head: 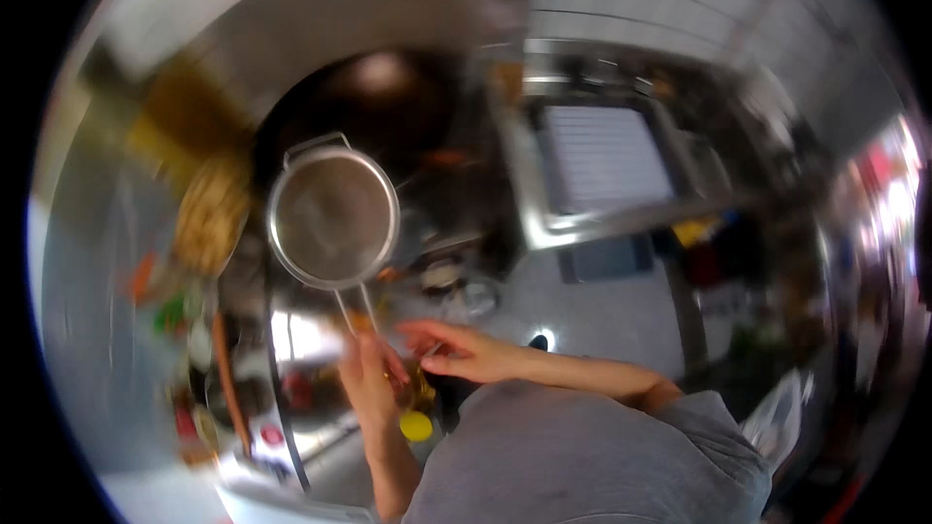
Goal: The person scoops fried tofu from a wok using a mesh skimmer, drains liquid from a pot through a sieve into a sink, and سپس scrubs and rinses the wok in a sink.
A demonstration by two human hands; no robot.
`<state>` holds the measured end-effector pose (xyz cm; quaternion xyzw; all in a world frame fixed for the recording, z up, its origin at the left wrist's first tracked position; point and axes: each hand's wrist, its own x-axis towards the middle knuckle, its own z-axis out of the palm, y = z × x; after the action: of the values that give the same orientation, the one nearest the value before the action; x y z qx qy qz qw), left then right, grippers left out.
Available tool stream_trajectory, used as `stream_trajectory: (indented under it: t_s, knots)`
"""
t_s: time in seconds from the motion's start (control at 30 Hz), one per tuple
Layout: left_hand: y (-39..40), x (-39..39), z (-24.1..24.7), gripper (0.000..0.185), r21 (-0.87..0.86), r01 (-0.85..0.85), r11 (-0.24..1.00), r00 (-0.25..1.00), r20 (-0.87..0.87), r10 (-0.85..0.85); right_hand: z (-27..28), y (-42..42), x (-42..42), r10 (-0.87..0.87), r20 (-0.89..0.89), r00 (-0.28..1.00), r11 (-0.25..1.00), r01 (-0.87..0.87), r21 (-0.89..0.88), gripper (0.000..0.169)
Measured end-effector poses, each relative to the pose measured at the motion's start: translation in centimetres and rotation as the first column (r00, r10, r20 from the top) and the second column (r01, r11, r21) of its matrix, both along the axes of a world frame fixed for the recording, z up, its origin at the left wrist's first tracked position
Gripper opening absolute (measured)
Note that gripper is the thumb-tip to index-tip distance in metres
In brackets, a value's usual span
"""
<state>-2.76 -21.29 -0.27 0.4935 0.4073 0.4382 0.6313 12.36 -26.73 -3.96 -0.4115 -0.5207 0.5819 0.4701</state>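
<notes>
My left hand (373, 378) is closed around the handle of a round metal strainer (333, 215) with a fine mesh. The strainer is held out with its wire hook pointing away from me, over the near side of a large dark wok (364, 102). To the right of the handle, my right hand (444, 351) has its fingers spread and nothing in it. The picture is blurred by motion, and I cannot tell whether anything lies in the mesh.
A basket of pale yellow food (212, 215) stands left of the wok. At the right, a metal frame (542, 229) surrounds a ribbed light panel. Clear containers (479, 296) and a yellow round lid (416, 426) are nearer. A long wooden handle (230, 386) lies at lower left.
</notes>
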Motion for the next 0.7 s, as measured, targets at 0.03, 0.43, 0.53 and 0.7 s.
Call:
stream_trajectory:
  t_s: [0.03, 0.43, 0.53, 0.7]
  knots:
    - [-1.3, 4.1, 0.1, 0.025, -0.045, 0.107, 0.993, 0.992, 0.066, -0.104, -0.1, -1.6, 2.3, -0.076, -0.116, 0.990, 0.997, 0.079, 0.024, 0.049]
    - [-14.0, 38.7, -3.4, 0.050, -0.067, 0.667, 0.742, 0.744, 0.011, -0.668, 0.5, -17.0, 27.8, -0.733, -0.452, 0.508, 0.639, 0.743, -0.201, 0.048]
    - [-15.2, 43.8, -5.6, 0.052, -0.088, 0.775, 0.626, 0.623, -0.058, -0.780, -1.0, -19.2, 33.2, -0.791, -0.371, 0.486, 0.593, 0.758, -0.272, 0.036]
    - [-18.7, 53.9, -8.5, 0.040, -0.101, 0.938, 0.332, 0.315, -0.154, -0.937, -4.4, -26.7, 43.6, -0.911, -0.320, 0.261, 0.336, 0.918, -0.208, 0.025]
